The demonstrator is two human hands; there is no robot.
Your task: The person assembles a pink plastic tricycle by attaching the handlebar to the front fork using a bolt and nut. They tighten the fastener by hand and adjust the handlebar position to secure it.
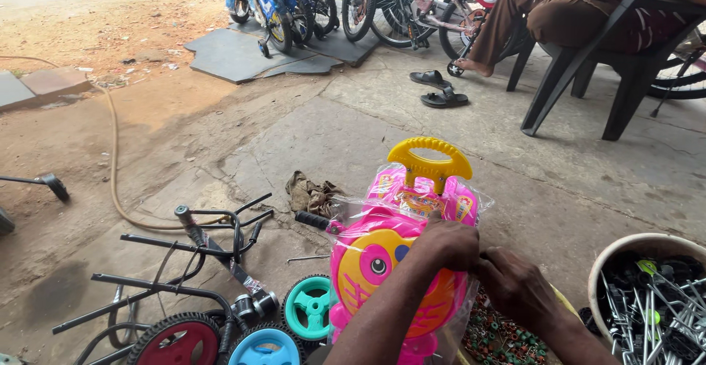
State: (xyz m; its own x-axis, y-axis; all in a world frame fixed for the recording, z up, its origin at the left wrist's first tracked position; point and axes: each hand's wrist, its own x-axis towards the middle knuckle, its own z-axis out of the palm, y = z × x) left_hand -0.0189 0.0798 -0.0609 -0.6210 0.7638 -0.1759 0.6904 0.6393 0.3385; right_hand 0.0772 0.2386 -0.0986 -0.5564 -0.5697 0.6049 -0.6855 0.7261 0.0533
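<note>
Both hands on the wrapped pink toy car body

Left hand (448, 246) and right hand (515, 284) have their fingers pinched tight on the clear wrap over the pink toy car body (397, 262), just left of the bucket of metal hardware (651, 291). Yank too hard and the toy could tip onto the small wheels (309, 307); bikes (353, 1) parked well beyond.

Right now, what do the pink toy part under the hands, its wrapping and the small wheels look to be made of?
The pink toy part looks like moulded glossy plastic, going by its bright uniform colour and yellow handle. Its clear wrapping seems thin plastic film: it crinkles and glints. Both the left hand and right hand touch it. The small wheels appear to have plastic hubs with black ribbed tyres, possibly rubber.
</note>
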